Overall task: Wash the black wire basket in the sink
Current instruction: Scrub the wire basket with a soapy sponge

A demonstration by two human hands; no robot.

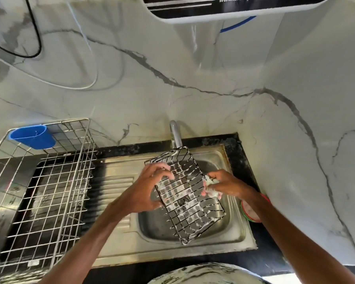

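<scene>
Black wire basket point(184, 193), soapy, tilts over the sink point(193, 252); my left hand point(146, 191) grips its edge, my right hand point(225, 185) pinches a foamy scrubber point(210, 181) against it. The tap point(175, 133) sits behind, a dish rack point(49, 191) left.

Your only camera sits on your head and looks forward and steeply down, close above the sink point(152, 253), with the wall point(213, 78) on the far side.

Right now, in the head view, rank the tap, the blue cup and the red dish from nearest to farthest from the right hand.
1. Red dish, right of the sink, just beside the right hand.
2. Tap, at the back of the sink.
3. Blue cup, far left.
</scene>
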